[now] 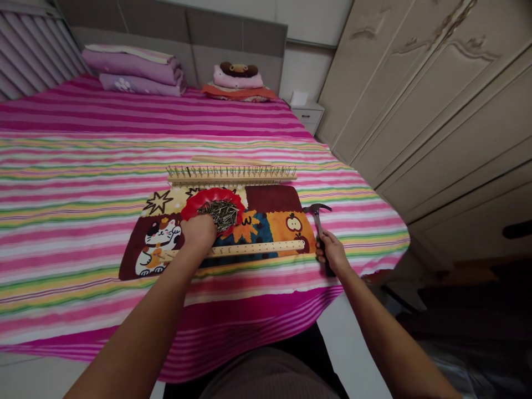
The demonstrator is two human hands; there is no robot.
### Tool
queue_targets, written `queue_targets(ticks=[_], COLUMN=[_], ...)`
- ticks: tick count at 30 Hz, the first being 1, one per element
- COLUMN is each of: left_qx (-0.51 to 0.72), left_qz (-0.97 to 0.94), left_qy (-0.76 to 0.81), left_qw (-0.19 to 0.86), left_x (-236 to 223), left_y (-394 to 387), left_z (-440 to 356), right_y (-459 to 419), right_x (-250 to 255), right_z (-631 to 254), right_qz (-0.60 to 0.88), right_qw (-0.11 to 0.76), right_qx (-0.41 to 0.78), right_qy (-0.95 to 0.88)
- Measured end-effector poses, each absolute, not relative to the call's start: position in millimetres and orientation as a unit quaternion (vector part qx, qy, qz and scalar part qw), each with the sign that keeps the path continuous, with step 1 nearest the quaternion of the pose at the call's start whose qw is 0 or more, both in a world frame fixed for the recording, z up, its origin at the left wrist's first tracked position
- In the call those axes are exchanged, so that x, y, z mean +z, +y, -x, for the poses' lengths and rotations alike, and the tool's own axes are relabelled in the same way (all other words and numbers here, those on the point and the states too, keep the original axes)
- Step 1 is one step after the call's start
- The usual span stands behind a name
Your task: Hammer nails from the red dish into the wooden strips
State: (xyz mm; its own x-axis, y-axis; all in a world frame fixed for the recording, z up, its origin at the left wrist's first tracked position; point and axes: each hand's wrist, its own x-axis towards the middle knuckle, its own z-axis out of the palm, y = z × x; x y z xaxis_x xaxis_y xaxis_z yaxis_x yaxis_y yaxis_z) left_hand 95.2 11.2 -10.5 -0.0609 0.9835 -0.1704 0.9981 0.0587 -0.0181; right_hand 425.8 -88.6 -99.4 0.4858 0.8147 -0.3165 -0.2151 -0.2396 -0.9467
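Hands: left (200,231) dips into nails (224,215), fingers unclear; right (332,252) grips a hammer (318,213); no legible writing.

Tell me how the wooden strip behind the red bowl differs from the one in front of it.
The back strip bristles with nails along its length; the front strip is mostly bare, showing small dark dots. The left arm crosses over part of the front strip, while the back strip is clear of both arms. Both are long, narrow and pale.

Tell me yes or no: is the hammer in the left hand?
No, the right hand grips the claw hammer, while the left hand reaches into the red bowl.
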Motion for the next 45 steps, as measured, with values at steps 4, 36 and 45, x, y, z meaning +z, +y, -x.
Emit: queue_targets(ticks=[4,36,45], left_qx=[-0.060,0.429,0.423], left_qz=[-0.693,-0.386,-0.375], left_qy=[0.717,0.584,0.592], left_qw=[0.044,0.571,0.575], left_x=[-15.0,8.0,7.0], left_y=[8.9,10.6,11.8], left_z=[-96.4,-22.4,-34.8], right_y=[-88.5,-90.0,-90.4], right_x=[-99.4,-97.4,-98.0], right_z=[-424.5,-418.6,-419.6], right_qz=[0.645,0.640,0.641], right_qw=[0.570,0.579,0.581], right_qx=[0.450,0.439,0.437], right_qy=[-0.238,-0.249,-0.244])
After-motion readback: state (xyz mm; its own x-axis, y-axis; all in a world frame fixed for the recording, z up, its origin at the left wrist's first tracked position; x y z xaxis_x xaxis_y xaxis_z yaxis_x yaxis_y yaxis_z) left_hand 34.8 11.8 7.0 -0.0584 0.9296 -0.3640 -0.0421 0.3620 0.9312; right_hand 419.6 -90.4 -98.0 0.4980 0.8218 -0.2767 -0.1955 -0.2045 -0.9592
